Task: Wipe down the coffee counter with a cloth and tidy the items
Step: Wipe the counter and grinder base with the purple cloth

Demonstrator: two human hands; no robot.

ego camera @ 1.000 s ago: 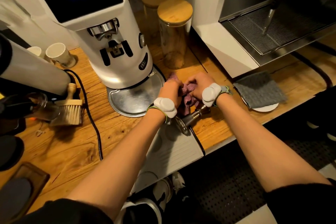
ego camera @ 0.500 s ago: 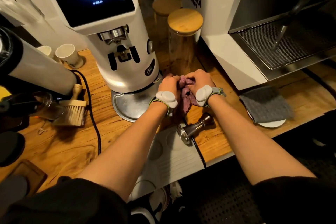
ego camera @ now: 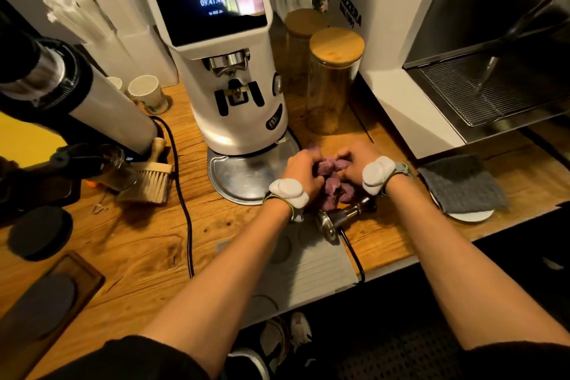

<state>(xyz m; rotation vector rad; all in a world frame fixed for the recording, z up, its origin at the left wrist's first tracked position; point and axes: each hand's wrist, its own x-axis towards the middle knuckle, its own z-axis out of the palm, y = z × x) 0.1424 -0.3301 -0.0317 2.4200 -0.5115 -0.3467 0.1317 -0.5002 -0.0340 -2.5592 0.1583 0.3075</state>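
A: What's nearest?
B: The tamper [ego camera: 344, 216], lying on its side on the surface [ego camera: 138, 244], just in front of both wrists.
A: And the cloth?
B: The purple cloth [ego camera: 334, 177] is bunched between the left hand [ego camera: 303, 171] and right hand [ego camera: 357, 160], both clenched on it, equally near.
A: Beyond?
B: The grinder [ego camera: 237, 86] base left, glass jar [ego camera: 331, 80] straight behind.

The scene is lit dimly and warmly from above, so that the wooden counter [ego camera: 129, 244] glows orange while the floor below is lost in darkness. Glare is thrown on the grinder's screen [ego camera: 212, 0], where the digits are smeared. Straight edges are bowed by wide-angle distortion, and slight motion blur is seen throughout.
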